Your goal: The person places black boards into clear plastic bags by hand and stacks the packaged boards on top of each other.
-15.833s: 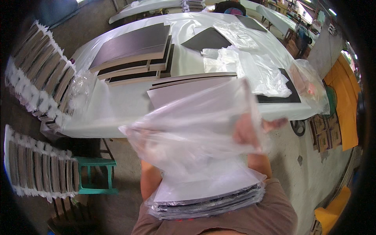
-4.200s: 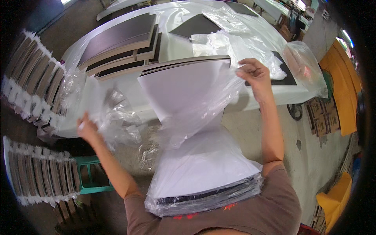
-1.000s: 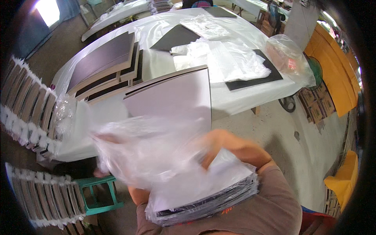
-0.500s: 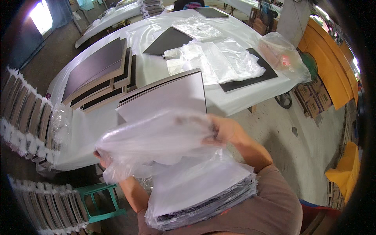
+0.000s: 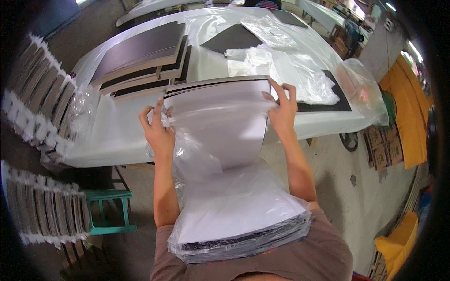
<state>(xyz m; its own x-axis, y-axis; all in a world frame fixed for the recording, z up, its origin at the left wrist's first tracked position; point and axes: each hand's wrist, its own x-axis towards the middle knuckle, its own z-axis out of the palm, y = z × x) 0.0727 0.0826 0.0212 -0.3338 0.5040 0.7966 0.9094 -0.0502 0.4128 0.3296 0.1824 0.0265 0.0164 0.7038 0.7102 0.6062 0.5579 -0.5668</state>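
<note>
A thin board with a white face and dark edge point(image 5: 218, 90) leans upright against the near side of the table. Around its lower part lies a clear plastic bag point(image 5: 197, 158), bunched and creased at the left. My left hand point(image 5: 160, 133) pinches the bag at the board's left edge, fingers bent. At the right edge, my right hand point(image 5: 283, 112) grips the bag, its index finger up along the board's corner. Nearer my body, a stack of bagged boards point(image 5: 239, 222) rests against my shirt, white face up. The bag's bottom end is hard to make out.
Dark thick panels point(image 5: 136, 51) are stacked on the plastic-covered table point(image 5: 117, 140), left. Flat clear bags point(image 5: 281, 70) lie over dark boards to the right. Wrapped bundles point(image 5: 47, 206) stand at the left near a green stool point(image 5: 110, 210). Cartons point(image 5: 384, 147) sit on the floor, right.
Both hands have moved up and apart to the board's two side edges. The bag, earlier loose and billowing across, now lies against the board's face. The view has shifted slightly.
</note>
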